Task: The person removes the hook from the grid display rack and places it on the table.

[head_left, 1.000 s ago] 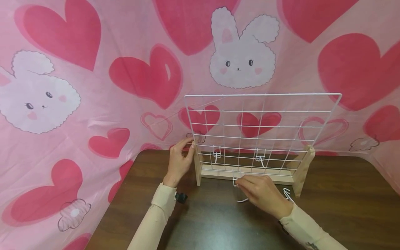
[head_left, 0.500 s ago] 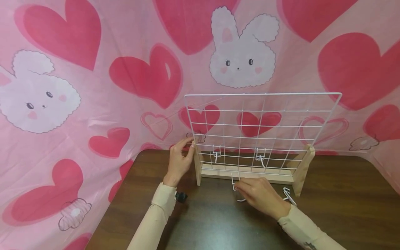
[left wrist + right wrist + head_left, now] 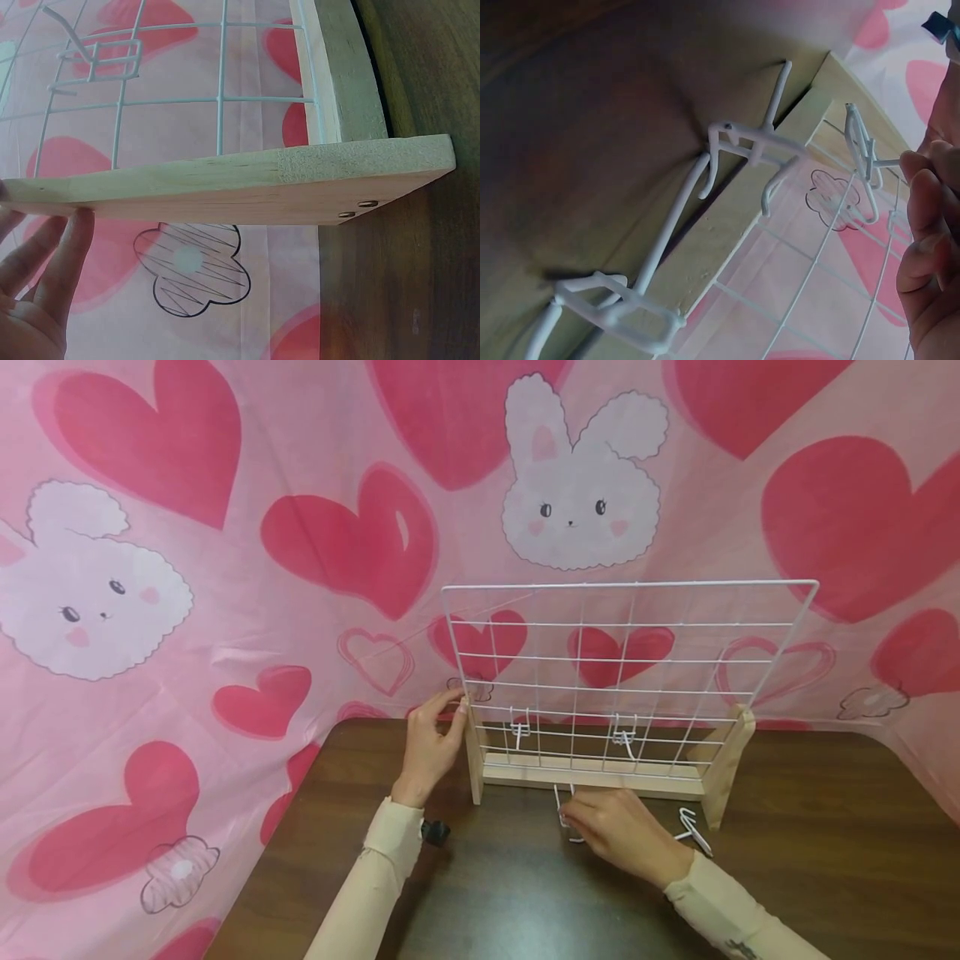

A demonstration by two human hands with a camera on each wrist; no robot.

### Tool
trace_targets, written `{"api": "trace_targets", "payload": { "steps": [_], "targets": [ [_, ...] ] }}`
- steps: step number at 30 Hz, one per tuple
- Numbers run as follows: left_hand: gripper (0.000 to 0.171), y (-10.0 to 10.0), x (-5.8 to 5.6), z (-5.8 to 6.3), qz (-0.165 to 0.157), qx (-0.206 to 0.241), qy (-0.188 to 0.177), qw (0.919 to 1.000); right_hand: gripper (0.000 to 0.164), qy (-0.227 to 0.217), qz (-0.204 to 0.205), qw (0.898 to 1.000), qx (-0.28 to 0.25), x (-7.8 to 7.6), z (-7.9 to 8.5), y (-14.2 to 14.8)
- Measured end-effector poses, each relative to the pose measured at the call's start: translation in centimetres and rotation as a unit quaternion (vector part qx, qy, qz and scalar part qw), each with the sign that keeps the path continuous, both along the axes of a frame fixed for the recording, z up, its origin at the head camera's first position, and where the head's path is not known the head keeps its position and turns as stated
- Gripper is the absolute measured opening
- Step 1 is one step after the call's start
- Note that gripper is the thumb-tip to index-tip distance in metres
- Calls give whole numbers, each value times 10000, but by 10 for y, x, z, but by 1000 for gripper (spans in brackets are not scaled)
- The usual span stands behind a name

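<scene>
From the head feed I see the whole wire rack (image 3: pixel 577 687) standing on the table (image 3: pixel 480 902), with two hung hooks (image 3: pixel 520 727) on its grid. My left wrist feed adds two screws (image 3: pixel 367 204) low on the outer face of the left upright (image 3: pixel 225 187). The right wrist feed shows two loose hooks (image 3: pixel 761 146) on the table; from the head, the left one is mostly hidden beneath the right hand (image 3: pixel 621 828). Compared with a second ago, that hand has drawn slightly nearer and lower, while the left hand (image 3: pixel 433 743) stays at the left upright. I see left fingertips against that wood but cannot tell whether they clamp it. Right thumb and fingers pinch the stem of a white hook (image 3: pixel 886 163), which sticks out left of the fingertips, prongs pointing far, just below the grid.
</scene>
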State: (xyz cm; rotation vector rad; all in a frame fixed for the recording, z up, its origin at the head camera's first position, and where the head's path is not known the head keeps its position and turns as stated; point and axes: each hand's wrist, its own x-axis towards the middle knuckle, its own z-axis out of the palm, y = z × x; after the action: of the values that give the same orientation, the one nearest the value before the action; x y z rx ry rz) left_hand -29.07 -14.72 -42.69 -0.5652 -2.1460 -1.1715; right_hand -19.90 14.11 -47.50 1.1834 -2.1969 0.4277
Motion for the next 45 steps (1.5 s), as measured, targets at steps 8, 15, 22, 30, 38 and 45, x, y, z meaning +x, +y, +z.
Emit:
{"api": "trace_targets", "payload": {
  "steps": [8, 15, 22, 30, 38, 45],
  "targets": [
    [24, 0, 0, 1, 2, 16, -76, 10000, 14, -47, -28, 9999, 163, 0, -3, -1],
    [25, -1, 1, 1, -3, 51, -233, 9997, 14, -330, -119, 9984, 452, 0, -7, -3],
    [24, 0, 0, 0, 26, 43, -242, 9997, 15, -625, -257, 9954, 672, 1, -9, -7],
    [24, 0, 3, 1, -12, 105, -165, 9998, 14, -704, -337, 9931, 870, 0, -11, -11],
    [24, 3, 3, -1, 61, 178, -146, 9997, 13, -800, -411, 9916, 925, -6, -11, -14],
    [23, 9, 17, 18, 46, 224, -127, 9997, 11, -939, -388, 9910, 876, -10, -8, -19]
  ]
}}
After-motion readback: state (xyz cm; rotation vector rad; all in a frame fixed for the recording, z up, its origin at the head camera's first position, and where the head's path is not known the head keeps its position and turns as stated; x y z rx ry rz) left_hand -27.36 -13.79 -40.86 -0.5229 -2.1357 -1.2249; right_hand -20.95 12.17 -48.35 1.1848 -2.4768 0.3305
